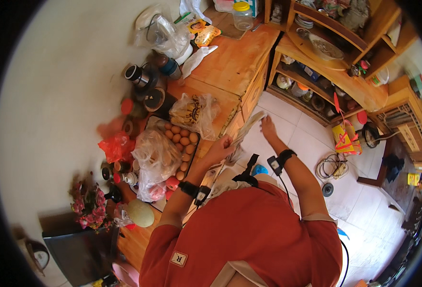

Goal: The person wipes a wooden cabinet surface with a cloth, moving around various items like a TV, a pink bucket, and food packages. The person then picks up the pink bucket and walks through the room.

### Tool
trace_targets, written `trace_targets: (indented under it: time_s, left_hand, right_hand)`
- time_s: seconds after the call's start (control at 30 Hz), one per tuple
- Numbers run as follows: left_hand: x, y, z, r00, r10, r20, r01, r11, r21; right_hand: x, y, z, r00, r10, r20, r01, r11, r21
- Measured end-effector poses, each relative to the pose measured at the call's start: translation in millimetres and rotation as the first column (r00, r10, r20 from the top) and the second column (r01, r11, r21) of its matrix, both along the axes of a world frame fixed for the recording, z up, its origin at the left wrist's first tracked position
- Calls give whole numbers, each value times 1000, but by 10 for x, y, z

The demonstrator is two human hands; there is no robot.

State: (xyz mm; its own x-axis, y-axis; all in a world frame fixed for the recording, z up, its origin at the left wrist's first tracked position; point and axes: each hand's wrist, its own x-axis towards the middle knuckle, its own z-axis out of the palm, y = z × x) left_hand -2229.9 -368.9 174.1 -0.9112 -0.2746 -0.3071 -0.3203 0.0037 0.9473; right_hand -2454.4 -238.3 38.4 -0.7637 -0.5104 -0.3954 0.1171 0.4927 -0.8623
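Note:
A crumpled, pale greyish cloth (245, 134) is stretched between my two hands, beside the front edge of the wooden cabinet. My left hand (221, 147) grips its lower left part, close to the cabinet top. Farther out over the tiled floor, my right hand (268, 127) pinches the cloth's upper end. Left of my left hand, brown eggs (184, 140) rest in a dark tray, with a filled clear plastic bag (158, 152) against them. Another clear bag with yellowish contents (193, 112) lies on the cabinet top just above the eggs.
The wooden cabinet top (221, 68) also bears jars, a red plastic bag (115, 146), a pale green melon (141, 213) and a yellow-lidded jar (242, 16). Wooden shelves (304, 82) stand at the upper right. Coiled cable (331, 166) and a yellow bag (345, 138) are on the floor.

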Motion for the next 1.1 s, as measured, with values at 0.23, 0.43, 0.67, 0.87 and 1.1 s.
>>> trace_targets:
  time_s: [0.23,0.43,0.67,0.87,1.1]
  left_hand:
    - [-1111,-379,-29,963,267,32,-267,964,7]
    - [-1693,-978,-1136,777,563,-282,-629,720,-294]
    - [-1933,-1263,-1242,935,344,87,-243,800,-548]
    - [-1925,-1468,-1042,924,321,207,-197,865,-461]
    - [-1839,-1515,-1097,845,421,329,-433,900,-39]
  right_hand:
    - [-1038,-1012,1004,729,-196,-656,-44,943,-330]
    - [-1416,-1835,903,617,491,-615,-402,869,290]
    - [-1629,-2174,-35,385,768,-512,-392,638,663]
    - [-1621,-2817,-167,358,697,-622,-426,714,555]
    - [-1389,-3591,-193,-83,682,-727,-880,293,375]
